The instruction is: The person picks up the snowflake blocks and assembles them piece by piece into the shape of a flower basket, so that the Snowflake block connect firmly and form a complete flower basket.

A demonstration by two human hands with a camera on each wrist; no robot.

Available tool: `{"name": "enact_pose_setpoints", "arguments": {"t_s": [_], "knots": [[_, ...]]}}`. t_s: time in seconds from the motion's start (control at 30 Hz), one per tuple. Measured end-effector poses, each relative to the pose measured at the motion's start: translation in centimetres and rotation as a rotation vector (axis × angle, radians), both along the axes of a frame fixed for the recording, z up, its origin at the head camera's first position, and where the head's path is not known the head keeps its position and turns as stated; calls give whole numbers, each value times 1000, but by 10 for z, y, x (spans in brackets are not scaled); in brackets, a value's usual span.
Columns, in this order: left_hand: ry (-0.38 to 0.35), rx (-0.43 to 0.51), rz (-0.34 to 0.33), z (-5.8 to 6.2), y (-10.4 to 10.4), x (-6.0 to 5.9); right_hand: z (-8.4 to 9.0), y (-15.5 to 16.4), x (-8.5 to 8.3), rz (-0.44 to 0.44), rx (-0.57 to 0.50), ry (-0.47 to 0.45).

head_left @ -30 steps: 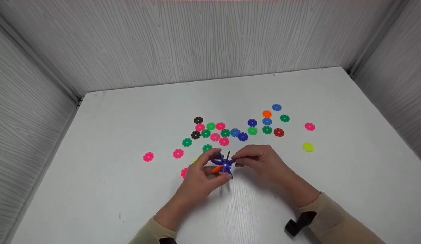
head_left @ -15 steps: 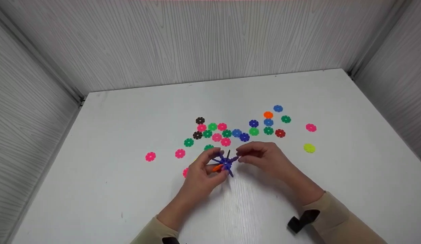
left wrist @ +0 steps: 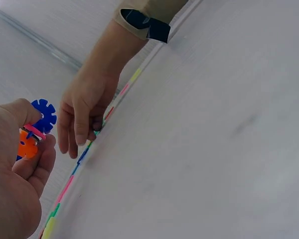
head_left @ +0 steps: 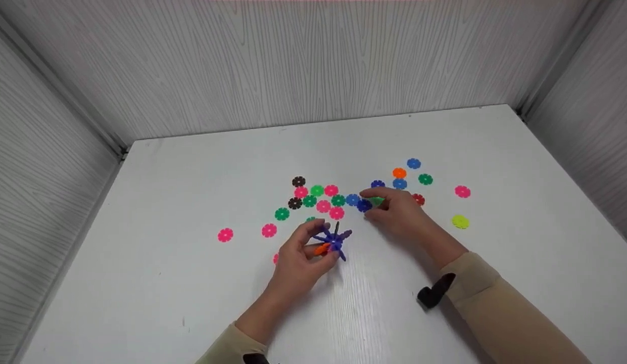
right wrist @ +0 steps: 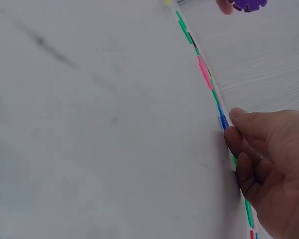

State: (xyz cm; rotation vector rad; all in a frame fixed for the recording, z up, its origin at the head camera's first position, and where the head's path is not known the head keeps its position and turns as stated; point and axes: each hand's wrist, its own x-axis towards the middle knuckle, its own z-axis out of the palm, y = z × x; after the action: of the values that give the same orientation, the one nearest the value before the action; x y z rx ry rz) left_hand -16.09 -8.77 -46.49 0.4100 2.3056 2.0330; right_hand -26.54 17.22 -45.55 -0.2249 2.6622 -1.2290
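We saw the left hand (head_left: 298,258) holding a spiky star toy (head_left: 332,241) just above the middle of the white tabletop (head_left: 192,192). The fingers curled round it. The toy was made of flat blue and purple plastic discs with notched edges, slotted together, plus one orange piece. The right hand (head_left: 396,212) reached toward the far edge, its bent fingertips on a dark blue disc (head_left: 364,205) lying flat among the loose discs (head_left: 323,197). The tabletop looked smooth.
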Motion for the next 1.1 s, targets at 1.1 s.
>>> {"name": "enact_pose_setpoints", "arguments": {"t_s": [1.1], "knots": [[-13,-33,46,1,1,1,4,8,48,236,-160,56]]}}
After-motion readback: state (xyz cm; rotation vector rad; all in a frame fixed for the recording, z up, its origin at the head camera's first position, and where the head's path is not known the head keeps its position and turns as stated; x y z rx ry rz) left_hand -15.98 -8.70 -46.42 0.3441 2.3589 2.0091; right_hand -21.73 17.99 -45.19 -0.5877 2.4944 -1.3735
